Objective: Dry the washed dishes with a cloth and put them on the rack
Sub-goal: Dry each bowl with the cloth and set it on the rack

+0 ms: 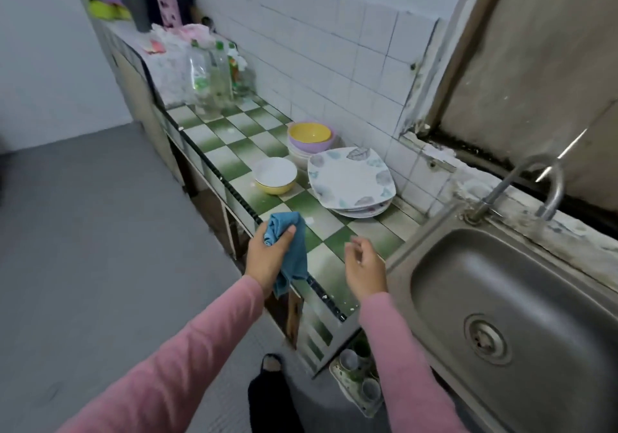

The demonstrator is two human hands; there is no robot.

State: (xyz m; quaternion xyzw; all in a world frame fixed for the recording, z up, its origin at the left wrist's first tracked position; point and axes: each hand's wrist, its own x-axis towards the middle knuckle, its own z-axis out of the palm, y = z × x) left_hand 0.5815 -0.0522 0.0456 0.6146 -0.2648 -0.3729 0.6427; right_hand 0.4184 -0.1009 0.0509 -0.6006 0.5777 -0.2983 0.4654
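My left hand [267, 252] grips a bunched blue cloth [291, 248] at the front edge of the green-and-white checked counter [234, 138]. My right hand [364, 265] hovers over the counter beside the sink, fingers loosely curled, holding nothing. Beyond the hands lies a stack of square leaf-patterned plates [351, 178]. Left of it sits a white bowl nested in a yellow bowl [275, 176]. Behind, by the wall, stands a stack of bowls with a yellow one in a purple one on top [310, 138].
A steel sink [501, 315] with a curved tap [521, 185] fills the right side. Clear bottles [214, 75] and bagged clutter stand further along the counter. A tray of cups [359, 382] sits low under the counter. Grey floor lies to the left.
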